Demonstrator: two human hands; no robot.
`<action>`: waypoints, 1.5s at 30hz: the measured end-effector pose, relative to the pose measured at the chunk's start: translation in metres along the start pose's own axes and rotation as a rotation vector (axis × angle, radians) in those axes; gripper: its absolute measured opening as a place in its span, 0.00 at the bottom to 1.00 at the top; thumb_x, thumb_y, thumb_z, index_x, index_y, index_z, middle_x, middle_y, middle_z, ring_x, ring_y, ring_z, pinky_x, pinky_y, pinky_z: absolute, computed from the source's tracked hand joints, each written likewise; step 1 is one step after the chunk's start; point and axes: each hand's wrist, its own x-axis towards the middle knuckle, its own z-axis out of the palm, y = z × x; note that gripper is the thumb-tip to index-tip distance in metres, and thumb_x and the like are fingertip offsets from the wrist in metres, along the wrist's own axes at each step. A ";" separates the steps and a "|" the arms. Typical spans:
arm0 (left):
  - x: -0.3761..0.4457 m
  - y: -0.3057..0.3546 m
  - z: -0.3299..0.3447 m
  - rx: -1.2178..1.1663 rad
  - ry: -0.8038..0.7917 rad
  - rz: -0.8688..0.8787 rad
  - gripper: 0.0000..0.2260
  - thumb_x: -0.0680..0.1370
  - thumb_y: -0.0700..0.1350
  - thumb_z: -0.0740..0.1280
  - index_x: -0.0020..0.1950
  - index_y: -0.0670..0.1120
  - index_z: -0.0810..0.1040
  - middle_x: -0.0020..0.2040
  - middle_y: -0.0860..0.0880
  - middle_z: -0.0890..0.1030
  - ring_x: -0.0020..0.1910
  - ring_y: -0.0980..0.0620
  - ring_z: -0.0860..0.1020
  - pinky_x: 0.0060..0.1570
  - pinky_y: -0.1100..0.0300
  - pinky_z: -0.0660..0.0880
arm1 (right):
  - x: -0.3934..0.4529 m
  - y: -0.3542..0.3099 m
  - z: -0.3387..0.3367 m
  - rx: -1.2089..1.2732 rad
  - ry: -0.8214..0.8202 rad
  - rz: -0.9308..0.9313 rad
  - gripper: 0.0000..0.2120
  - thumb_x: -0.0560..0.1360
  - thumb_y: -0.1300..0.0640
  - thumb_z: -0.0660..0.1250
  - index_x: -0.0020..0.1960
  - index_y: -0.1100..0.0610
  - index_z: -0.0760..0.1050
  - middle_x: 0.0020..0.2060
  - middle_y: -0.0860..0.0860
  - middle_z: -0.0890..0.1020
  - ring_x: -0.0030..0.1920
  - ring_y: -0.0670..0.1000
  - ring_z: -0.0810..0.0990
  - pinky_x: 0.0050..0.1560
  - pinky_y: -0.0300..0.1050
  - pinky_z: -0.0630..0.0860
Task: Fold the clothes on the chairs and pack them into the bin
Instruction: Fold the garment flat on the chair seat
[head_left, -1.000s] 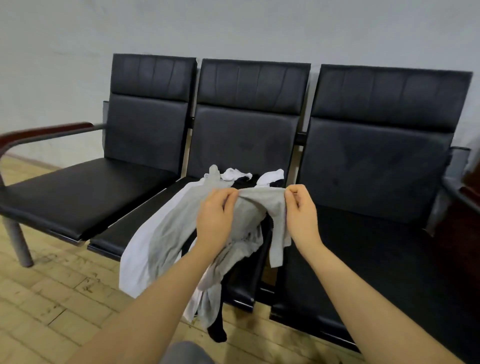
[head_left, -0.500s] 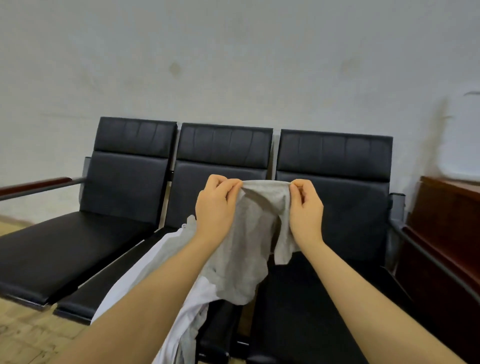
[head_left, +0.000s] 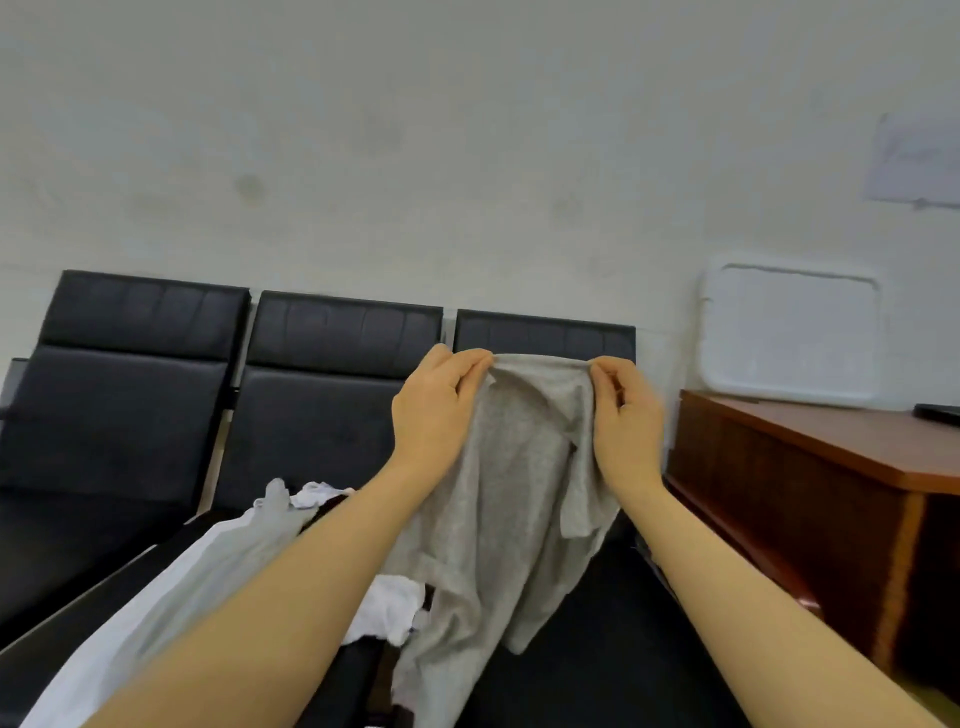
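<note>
A grey garment (head_left: 509, 493) hangs in the air in front of the row of three black chairs (head_left: 332, 395). My left hand (head_left: 434, 410) pinches its top edge at the left, and my right hand (head_left: 626, 421) pinches the same edge at the right. The cloth drapes down between my forearms over the right-hand seat. A pile of white and pale grey clothes (head_left: 270, 525) lies on the middle seat, partly hidden by my left arm. No bin is in view.
A brown wooden cabinet (head_left: 810, 483) stands right of the chairs. A white tray-like panel (head_left: 789, 332) leans on the wall above it, and a dark object (head_left: 937, 413) lies on its top. The left seat (head_left: 78, 535) holds nothing.
Both hands have lifted the grey garment up off the pile and to the right. The camera has tilted upward, so more wall and the cabinet show.
</note>
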 end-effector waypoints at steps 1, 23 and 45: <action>0.000 0.006 0.003 -0.013 -0.002 0.014 0.09 0.79 0.47 0.64 0.54 0.48 0.82 0.39 0.50 0.73 0.37 0.52 0.73 0.35 0.52 0.74 | 0.002 -0.001 -0.009 -0.020 0.013 -0.011 0.08 0.81 0.58 0.60 0.52 0.54 0.78 0.46 0.44 0.80 0.45 0.40 0.76 0.47 0.25 0.68; -0.069 -0.082 0.119 0.086 -0.184 0.121 0.12 0.76 0.51 0.64 0.51 0.48 0.84 0.37 0.52 0.71 0.36 0.59 0.67 0.28 0.65 0.66 | -0.045 0.140 -0.020 -0.296 -0.244 0.124 0.08 0.79 0.58 0.63 0.54 0.53 0.80 0.46 0.44 0.80 0.47 0.42 0.77 0.51 0.34 0.71; -0.203 -0.165 0.135 0.273 -1.012 -0.085 0.33 0.73 0.62 0.46 0.66 0.45 0.76 0.67 0.44 0.74 0.64 0.43 0.74 0.64 0.48 0.68 | -0.180 0.244 -0.003 -0.439 -0.866 0.335 0.12 0.80 0.51 0.60 0.49 0.55 0.80 0.44 0.48 0.79 0.45 0.50 0.79 0.48 0.46 0.73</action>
